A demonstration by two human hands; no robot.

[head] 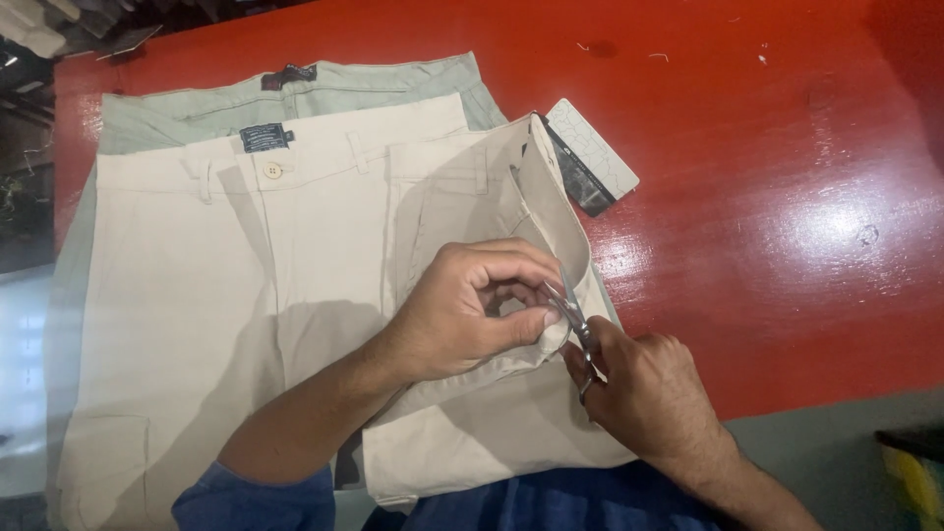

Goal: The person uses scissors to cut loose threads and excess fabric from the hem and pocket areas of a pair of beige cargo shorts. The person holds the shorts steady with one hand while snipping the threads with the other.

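Note:
Beige trousers [197,295] lie flat on a red table [767,197], waistband away from me. My left hand [472,305] pinches a folded-up edge of the beige cloth near the trousers' right side. My right hand [639,393] grips small metal thread snips [575,320], their blades touching the pinched cloth just beside my left thumb. A pale green pair of trousers [197,108] lies under the beige pair, showing at the top and left.
A dark and white card tag [590,152] rests on the table by the waistband's right end. Small thread scraps dot the far table. The table's near edge runs at the lower right, with grey floor below.

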